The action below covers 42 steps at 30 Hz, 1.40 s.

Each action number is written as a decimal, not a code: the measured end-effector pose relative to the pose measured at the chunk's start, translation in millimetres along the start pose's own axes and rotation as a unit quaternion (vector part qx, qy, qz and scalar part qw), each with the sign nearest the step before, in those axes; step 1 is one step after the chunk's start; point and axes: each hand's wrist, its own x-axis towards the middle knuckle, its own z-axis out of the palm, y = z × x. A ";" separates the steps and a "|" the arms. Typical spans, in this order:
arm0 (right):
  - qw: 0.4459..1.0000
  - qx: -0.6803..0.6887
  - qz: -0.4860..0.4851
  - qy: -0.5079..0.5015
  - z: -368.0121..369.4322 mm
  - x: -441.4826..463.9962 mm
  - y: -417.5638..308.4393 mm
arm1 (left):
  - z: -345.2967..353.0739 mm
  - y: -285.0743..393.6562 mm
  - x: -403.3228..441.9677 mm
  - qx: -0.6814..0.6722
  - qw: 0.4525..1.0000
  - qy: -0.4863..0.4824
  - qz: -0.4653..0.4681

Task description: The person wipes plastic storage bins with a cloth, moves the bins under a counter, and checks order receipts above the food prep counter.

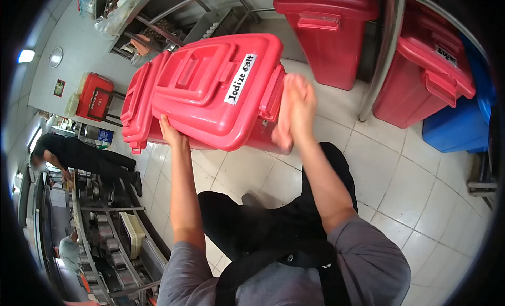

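Observation:
A red lidded bin (pixel 205 128) labelled "Iodize Salt" stands in front of me, its lid down. My left hand (pixel 173 133) grips the lid's left edge, with some fingers hidden beneath the rim. At the bin's right side, by the lid's handle (pixel 271 93), my right hand (pixel 303 103) is closed on a pink cloth (pixel 284 122). The cloth hangs down beside the bin wall and is slightly blurred. Whether it touches the wall I cannot tell.
Another red bin (pixel 138 103) adjoins on the left. More red bins (pixel 336 48) and a blue bin (pixel 457 124) stand to the right, near a metal post (pixel 386 59). Metal racks (pixel 113 237) line the lower left. A person in dark clothes (pixel 87 159) bends over there; another person is partly visible below.

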 end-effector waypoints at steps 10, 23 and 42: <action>0.993 0.032 0.098 -0.052 -29.5 -39.6 4.0 | 10.1 0.2 -7.4 0.008 0.999 0.026 0.039; 0.971 0.047 0.205 -0.111 -17.0 -57.2 15.6 | 28.6 7.0 -33.0 0.028 0.997 0.051 0.058; 0.966 0.045 0.223 -0.122 -7.8 32.9 -8.6 | 29.6 2.6 -34.8 0.031 0.994 0.052 0.088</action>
